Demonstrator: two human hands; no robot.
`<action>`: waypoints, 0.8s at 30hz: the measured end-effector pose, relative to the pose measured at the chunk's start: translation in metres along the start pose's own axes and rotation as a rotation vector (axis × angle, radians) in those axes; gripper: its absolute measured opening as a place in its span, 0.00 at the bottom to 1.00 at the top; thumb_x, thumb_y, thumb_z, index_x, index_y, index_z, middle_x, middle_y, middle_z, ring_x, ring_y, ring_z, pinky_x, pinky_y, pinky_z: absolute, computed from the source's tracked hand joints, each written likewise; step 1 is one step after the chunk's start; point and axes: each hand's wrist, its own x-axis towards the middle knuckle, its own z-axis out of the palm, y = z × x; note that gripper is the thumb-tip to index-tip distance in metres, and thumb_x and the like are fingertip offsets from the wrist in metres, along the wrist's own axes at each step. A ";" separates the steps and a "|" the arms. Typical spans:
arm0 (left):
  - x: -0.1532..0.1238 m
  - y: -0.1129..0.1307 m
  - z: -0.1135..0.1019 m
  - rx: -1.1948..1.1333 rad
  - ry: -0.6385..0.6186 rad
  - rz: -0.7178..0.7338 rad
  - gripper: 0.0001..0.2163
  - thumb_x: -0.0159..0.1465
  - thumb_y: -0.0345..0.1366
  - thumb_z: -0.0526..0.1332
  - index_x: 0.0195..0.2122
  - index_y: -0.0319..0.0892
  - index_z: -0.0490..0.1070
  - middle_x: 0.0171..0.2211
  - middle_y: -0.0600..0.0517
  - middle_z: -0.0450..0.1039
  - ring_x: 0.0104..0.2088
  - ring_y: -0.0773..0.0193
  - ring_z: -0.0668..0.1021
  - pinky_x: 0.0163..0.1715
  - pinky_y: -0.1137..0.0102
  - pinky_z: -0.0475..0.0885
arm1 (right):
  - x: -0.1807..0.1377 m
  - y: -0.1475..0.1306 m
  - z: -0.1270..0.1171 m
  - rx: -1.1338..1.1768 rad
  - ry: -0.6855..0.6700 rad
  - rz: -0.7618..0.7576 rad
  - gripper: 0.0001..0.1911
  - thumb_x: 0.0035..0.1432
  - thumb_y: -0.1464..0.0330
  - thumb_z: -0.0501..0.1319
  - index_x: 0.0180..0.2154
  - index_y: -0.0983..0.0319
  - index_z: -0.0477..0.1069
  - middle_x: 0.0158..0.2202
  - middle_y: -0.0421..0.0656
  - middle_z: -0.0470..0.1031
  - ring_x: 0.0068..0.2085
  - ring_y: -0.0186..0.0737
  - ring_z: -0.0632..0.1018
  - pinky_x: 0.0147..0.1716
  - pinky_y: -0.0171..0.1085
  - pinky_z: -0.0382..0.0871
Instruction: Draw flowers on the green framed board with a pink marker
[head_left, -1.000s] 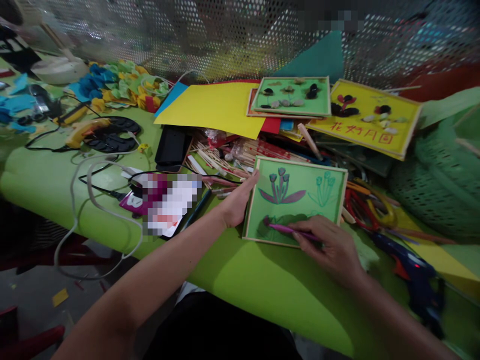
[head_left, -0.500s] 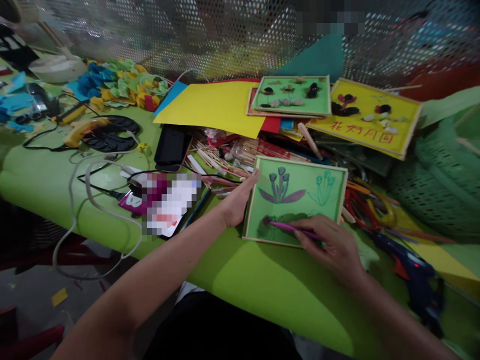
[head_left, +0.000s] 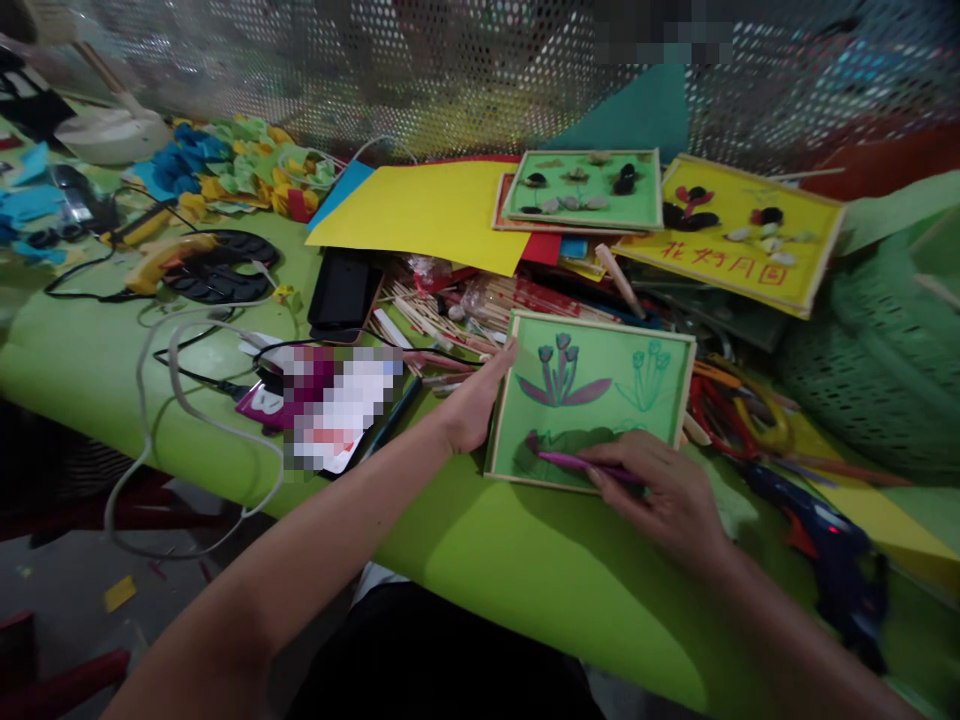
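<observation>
A green picture panel (head_left: 600, 350) with a thin wooden frame lies tilted at the table's front edge. Purple-coloured flowers fill its upper left, and outlined flowers show at the upper right. My left hand (head_left: 480, 405) grips the frame's left side, its thumb along the edge and its other fingers mostly hidden. In my right hand (head_left: 660, 485) a purple pen (head_left: 574, 460) is pinched, its tip at a small purple flower in the panel's lower left. The hand and its shadow cover part of the lower right.
Finished-looking framed pictures, one green (head_left: 585, 190) and one yellow (head_left: 750, 235), lie behind. Wooden sticks (head_left: 435, 315) are heaped beyond the panel. A blue glue gun (head_left: 832, 545), scissors (head_left: 750, 410) and a green basket (head_left: 877, 340) are at right; a phone (head_left: 345, 410) and cables at left.
The pen tip has shifted very slightly in the lower left of the panel, with my right hand moving a little. My left hand and the panel stay in place.
</observation>
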 end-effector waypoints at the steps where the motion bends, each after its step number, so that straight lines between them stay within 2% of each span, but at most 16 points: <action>1: 0.000 0.000 0.000 0.001 -0.007 0.006 0.30 0.73 0.54 0.49 0.67 0.39 0.69 0.55 0.44 0.79 0.62 0.46 0.76 0.69 0.50 0.61 | 0.000 0.000 0.000 0.001 0.001 -0.004 0.07 0.66 0.71 0.62 0.41 0.56 0.79 0.31 0.41 0.80 0.30 0.41 0.79 0.29 0.38 0.72; 9: 0.000 0.000 -0.001 -0.018 0.023 0.014 0.29 0.73 0.53 0.51 0.64 0.38 0.72 0.55 0.43 0.79 0.62 0.46 0.76 0.69 0.51 0.62 | -0.004 0.005 0.003 -0.034 0.030 0.016 0.08 0.67 0.71 0.62 0.45 0.56 0.77 0.33 0.41 0.80 0.33 0.41 0.79 0.30 0.38 0.72; 15: 0.001 -0.001 -0.002 -0.020 0.011 0.014 0.27 0.72 0.53 0.53 0.61 0.41 0.75 0.56 0.45 0.79 0.62 0.46 0.76 0.69 0.51 0.61 | -0.002 0.002 0.000 -0.013 0.004 -0.011 0.07 0.66 0.72 0.62 0.43 0.57 0.77 0.32 0.40 0.79 0.31 0.39 0.79 0.29 0.37 0.71; 24: 0.001 0.000 -0.002 -0.013 0.046 0.001 0.28 0.73 0.53 0.52 0.65 0.42 0.71 0.55 0.45 0.80 0.61 0.46 0.77 0.70 0.49 0.59 | -0.005 0.006 0.002 -0.023 0.007 0.015 0.08 0.67 0.72 0.62 0.45 0.57 0.77 0.33 0.41 0.79 0.33 0.41 0.79 0.31 0.38 0.71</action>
